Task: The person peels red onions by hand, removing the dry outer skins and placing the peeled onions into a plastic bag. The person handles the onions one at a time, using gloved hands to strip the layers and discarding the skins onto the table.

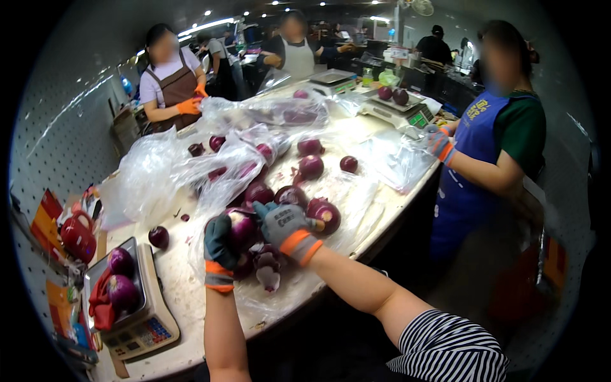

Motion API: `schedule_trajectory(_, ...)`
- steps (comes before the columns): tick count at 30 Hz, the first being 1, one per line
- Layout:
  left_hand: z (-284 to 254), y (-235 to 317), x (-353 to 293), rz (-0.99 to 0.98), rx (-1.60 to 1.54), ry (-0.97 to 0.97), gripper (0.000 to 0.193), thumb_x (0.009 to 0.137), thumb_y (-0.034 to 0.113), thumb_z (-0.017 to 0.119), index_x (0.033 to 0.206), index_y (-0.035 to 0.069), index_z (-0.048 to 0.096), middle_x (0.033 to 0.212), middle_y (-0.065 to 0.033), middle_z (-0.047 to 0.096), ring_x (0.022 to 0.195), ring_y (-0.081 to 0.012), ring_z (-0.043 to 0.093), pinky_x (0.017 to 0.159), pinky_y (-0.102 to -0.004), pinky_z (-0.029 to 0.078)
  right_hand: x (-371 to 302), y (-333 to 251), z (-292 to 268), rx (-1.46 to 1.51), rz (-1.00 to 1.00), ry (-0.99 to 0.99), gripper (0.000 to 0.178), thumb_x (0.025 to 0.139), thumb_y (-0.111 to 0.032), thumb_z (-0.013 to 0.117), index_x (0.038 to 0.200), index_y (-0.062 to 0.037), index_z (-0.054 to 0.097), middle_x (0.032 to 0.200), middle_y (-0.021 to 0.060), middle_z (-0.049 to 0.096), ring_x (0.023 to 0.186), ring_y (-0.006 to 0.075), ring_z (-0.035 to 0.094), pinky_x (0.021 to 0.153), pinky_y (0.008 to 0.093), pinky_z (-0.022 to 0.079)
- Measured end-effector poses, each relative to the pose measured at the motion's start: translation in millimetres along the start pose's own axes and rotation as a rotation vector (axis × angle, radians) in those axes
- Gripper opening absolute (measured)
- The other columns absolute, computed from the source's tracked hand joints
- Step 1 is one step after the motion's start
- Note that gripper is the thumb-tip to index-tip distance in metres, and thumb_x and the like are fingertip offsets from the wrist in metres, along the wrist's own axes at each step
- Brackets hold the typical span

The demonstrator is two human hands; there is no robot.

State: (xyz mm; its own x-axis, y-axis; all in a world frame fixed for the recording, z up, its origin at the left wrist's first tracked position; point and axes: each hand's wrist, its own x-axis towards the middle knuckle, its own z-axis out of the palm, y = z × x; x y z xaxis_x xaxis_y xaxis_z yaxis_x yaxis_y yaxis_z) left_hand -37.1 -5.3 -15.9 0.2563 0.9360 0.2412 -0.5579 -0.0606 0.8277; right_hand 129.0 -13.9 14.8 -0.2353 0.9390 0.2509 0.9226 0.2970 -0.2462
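Note:
My left hand, in a dark grey glove with an orange and grey cuff, is closed round the side of a red onion. My right hand, in a similar grey glove, is curled at the onion's other side, fingertips against it. A short tan end shows by the right hand's outer edge; I cannot make out what it belongs to. Loose onion skins lie just below the hands. More red onions sit close by, among them a large onion right of my right hand and another onion behind it.
Crumpled clear plastic bags spread over the white table. A scale with two onions and a red cloth stands at the left; another scale is far right. People in aprons work behind the table and at the right, one with gloved hands.

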Motion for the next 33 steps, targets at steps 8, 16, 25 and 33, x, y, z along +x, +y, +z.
schedule_trajectory(8,3.3,-24.2,-0.9,0.293,0.703,0.159,0.025,0.083,0.009,0.057,0.108,0.010,0.058,0.108,-0.0140,0.056,0.093,-0.0274,0.058,0.080,-0.0368,0.049,22.6,27.9,25.1,0.193,0.252,0.022,0.031,0.092,-0.033,0.042,0.095,-0.0068,0.060,0.093,0.0171,0.065,0.085,0.0343,0.063,0.071,0.0450,0.050)
schedule_trajectory(16,-13.6,-12.9,-4.8,0.680,1.223,-0.031,0.028,0.081,0.006,0.058,0.110,0.007,0.058,0.105,-0.0130,0.058,0.092,-0.0255,0.058,0.080,-0.0350,0.048,20.9,35.7,34.5,0.861,-0.148,0.236,0.042,0.082,-0.038,0.062,0.104,-0.0028,0.061,0.080,0.0113,0.067,0.072,0.0257,0.063,0.070,0.0374,0.049)
schedule_trajectory(25,-3.9,-18.9,-5.5,0.115,0.584,0.133,0.037,0.079,0.020,0.064,0.108,-0.002,0.056,0.105,-0.0146,0.058,0.094,-0.0210,0.056,0.081,-0.0320,0.047,14.3,31.7,9.2,0.672,-0.010,0.129,0.020,0.082,-0.025,0.060,0.084,-0.0047,0.061,0.079,0.0156,0.064,0.073,0.0296,0.062,0.066,0.0385,0.048)
schedule_trajectory(33,-9.3,-20.5,-6.2,0.292,0.233,0.193,0.032,0.085,0.023,0.056,0.107,0.000,0.056,0.104,-0.0108,0.059,0.093,-0.0201,0.058,0.082,-0.0331,0.049,23.4,30.7,21.7,0.370,0.067,0.210,0.041,0.087,-0.045,0.050,0.112,-0.0134,0.058,0.120,0.0153,0.055,0.106,0.0344,0.054,0.089,0.0412,0.045)
